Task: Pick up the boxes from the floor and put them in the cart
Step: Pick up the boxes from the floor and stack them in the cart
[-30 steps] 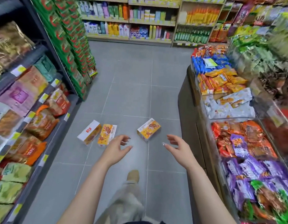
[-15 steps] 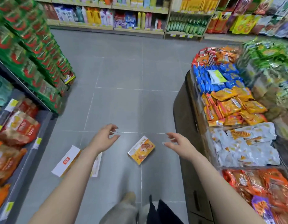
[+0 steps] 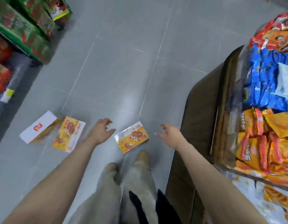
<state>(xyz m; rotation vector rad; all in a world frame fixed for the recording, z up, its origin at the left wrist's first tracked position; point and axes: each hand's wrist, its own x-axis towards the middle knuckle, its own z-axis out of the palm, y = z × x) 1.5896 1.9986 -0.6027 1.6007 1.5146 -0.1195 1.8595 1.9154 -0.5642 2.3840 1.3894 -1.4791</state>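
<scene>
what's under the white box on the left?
The white box lies on the grey floor, its right end overlapping the yellow box beside it. Which of the two is on top, blur hides. Its underside is not visible.

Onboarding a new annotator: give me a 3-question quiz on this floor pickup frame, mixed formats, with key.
1. True or false: the left hand already holds a box.
2. Multiple choice: the single yellow box lies
A. in the snack bin
B. on the floor between the two hands
C. under the left forearm
3. Fill in: beside the yellow box on the left lies a box showing its ____ side.

Key
1. False: both it and the right hand are empty, fingers spread.
2. B
3. white
</scene>
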